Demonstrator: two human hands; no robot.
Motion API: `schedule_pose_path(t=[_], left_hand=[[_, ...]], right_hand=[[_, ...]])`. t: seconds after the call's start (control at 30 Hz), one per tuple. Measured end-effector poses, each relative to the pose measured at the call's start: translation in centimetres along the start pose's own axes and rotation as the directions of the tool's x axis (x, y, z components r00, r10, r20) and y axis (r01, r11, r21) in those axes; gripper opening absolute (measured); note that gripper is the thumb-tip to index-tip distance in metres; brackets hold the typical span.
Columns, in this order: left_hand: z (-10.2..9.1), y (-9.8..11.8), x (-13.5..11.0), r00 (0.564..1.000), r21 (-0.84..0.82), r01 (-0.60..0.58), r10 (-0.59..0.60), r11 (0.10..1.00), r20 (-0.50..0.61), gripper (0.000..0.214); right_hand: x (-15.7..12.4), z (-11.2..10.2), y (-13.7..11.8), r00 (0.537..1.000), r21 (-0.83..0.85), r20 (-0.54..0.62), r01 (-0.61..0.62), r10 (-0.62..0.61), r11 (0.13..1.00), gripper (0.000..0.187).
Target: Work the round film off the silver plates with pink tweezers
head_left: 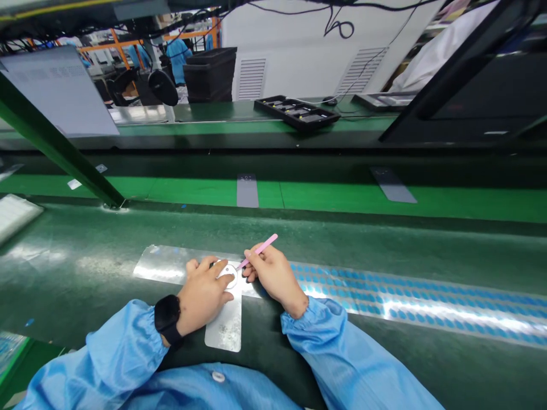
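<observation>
Two hands work at the silver plate [192, 267] on the green mat [81, 256], and the plate's lower strip runs back toward the person's chest. On the plate lies one white ring [228, 277], partly hidden by the left hand [203, 295], whose curved fingers cover its near side, though whether they pinch it or only press on it I cannot tell. The right hand [276, 273], just right of the ring, grips one pair of pink tweezers [260, 249], their tip close to the ring and hard to make out against it. One black watch [167, 319] circles the left wrist, and two blue sleeves [333, 353] come in from the bottom of the view. Right of the plate runs a film [410, 302] of blue dots, too many and too glare-washed to count, cut off by the frame edge. Beyond the plate, two grey strips [248, 191] lie on the green belt, and farther off sits one black tray [297, 112]
</observation>
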State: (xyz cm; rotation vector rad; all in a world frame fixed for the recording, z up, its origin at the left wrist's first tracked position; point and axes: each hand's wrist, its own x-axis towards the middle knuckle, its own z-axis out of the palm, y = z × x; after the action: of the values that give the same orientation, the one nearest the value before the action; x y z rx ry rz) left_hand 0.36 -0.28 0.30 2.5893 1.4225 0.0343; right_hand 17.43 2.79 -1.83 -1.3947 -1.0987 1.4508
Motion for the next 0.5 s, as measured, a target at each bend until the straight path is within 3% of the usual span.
schedule_pose_path(t=[0.5], left_hand=[[0.26, 0.32, -0.15, 1.000, 0.021, 0.020, -0.020, 1.000, 0.009, 0.023]], right_hand=[[-0.09, 0.04, -0.56, 1.000, -0.050, -0.007, -0.012, 0.011, 0.999, 0.020]])
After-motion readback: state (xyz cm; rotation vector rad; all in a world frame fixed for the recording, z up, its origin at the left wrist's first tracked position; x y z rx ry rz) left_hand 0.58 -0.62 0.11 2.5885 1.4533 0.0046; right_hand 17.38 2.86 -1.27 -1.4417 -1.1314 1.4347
